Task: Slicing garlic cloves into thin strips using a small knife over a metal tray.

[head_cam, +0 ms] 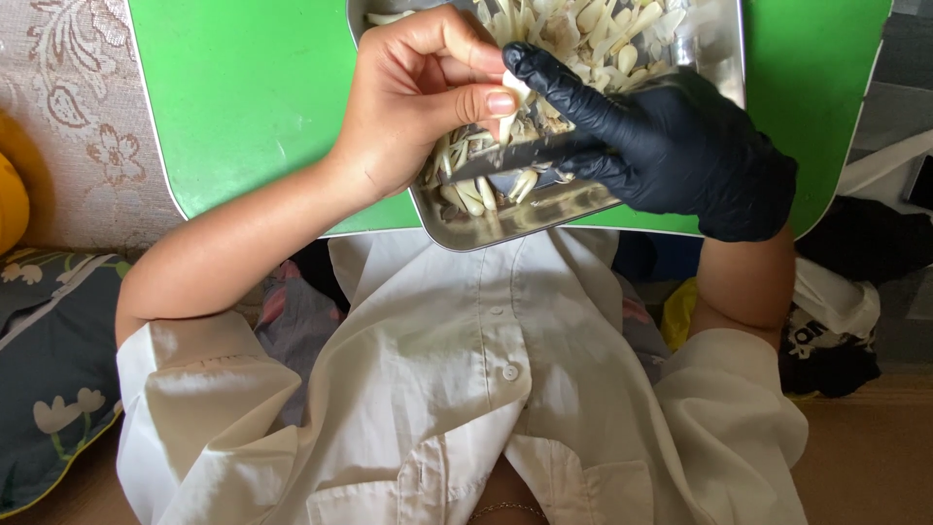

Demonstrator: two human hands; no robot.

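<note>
**Garlic clove pinched between two hands above a steel tray**

Viewed from above, left to right. At far left, a patterned cushion [49, 389] and a lace-patterned cloth [68, 117], both beside a green table top [243, 97]. On the green surface, a rectangular steel tray [505, 222] heaped with pale garlic pieces [603, 34], near edge overhanging toward the white shirt [466, 389].

Left hand [418, 97], bare, over the tray's near left corner: fingers curled closed, thumb and forefinger pressed together on a small white garlic clove [515, 89]. Clove held just above the heap, clear of the tray floor, long axis roughly upright, pointed end downward.

Right hand [671, 146], in a black glove, immediately right of the clove: forefinger extended and touching the clove's upper right side, remaining fingers folded around a knife [515, 160]. Blade lying nearly level, running leftward under the clove toward the left palm; handle hidden inside the gloved grip.

Key relation: clove at the meeting point of both hands, gripped by the left, merely touched by the right fingertip, blade edge just below it. Both hands equally near.

At far right, dark fabric [855, 243] beyond the table edge.
</note>
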